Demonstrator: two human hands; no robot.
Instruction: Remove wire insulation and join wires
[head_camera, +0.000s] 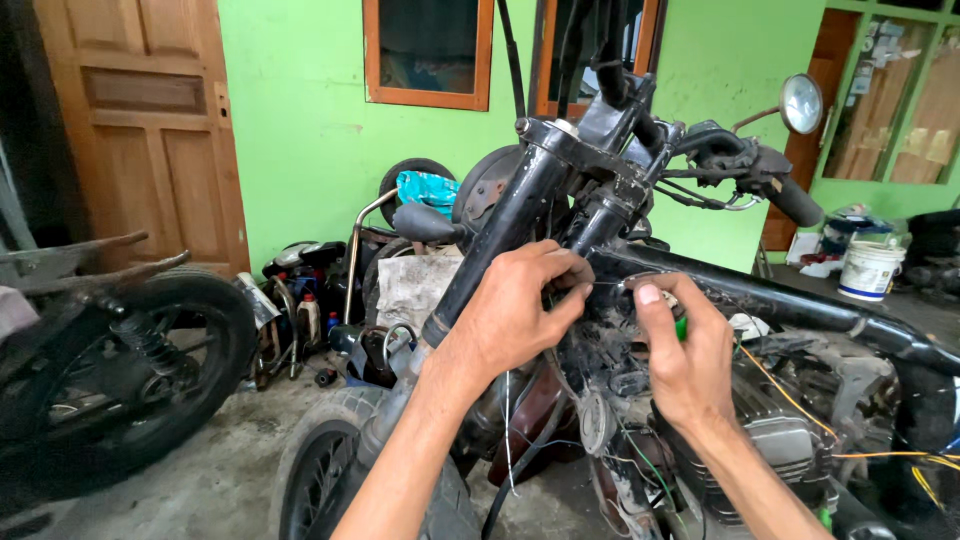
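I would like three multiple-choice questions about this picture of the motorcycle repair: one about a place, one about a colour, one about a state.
1. Where does the white bucket stand?
A. on the floor at the right, behind the motorcycle frame
B. on the motorcycle seat
C. beside the wooden door

2. What colour is the wall?
A. blue
B. green
C. grey

3. How is the left hand?
A. flat and open on the floor
B. resting in a pocket
C. its fingers pinched on a thin wire near the steering head

Answers:
1 A, it sits on the floor at the right edge.
2 B, the painted wall is bright green.
3 C, the fingers close together beside the right hand.
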